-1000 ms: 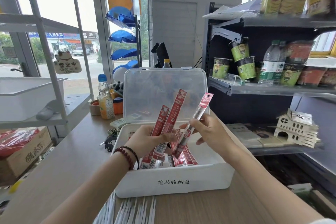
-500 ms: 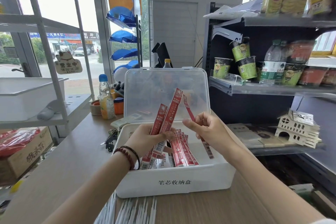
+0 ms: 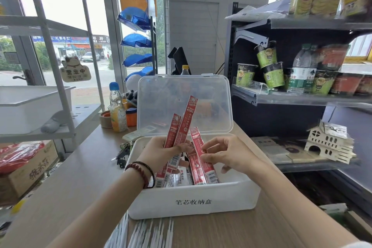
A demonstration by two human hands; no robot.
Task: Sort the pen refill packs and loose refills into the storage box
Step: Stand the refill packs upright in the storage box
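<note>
A white storage box (image 3: 193, 201) with its clear lid (image 3: 209, 94) raised stands on the wooden counter. My left hand (image 3: 161, 155) grips two red refill packs (image 3: 184, 125) that stand upright over the box. My right hand (image 3: 227, 153) pinches another red refill pack (image 3: 201, 159) that slants down into the box beside several packs lying there (image 3: 181, 177). Loose white refills (image 3: 145, 235) lie on the counter in front of the box.
A dark shelf unit (image 3: 302, 98) with cups and a water bottle stands at the right, a small wooden house model (image 3: 330, 143) below it. A drink bottle (image 3: 117, 110), tape roll and remote sit behind the box. White racks (image 3: 50, 115) stand at left.
My right hand has lowered its red pack from upright above the box down into it, next to the packs inside. My left hand keeps its two packs in place.
</note>
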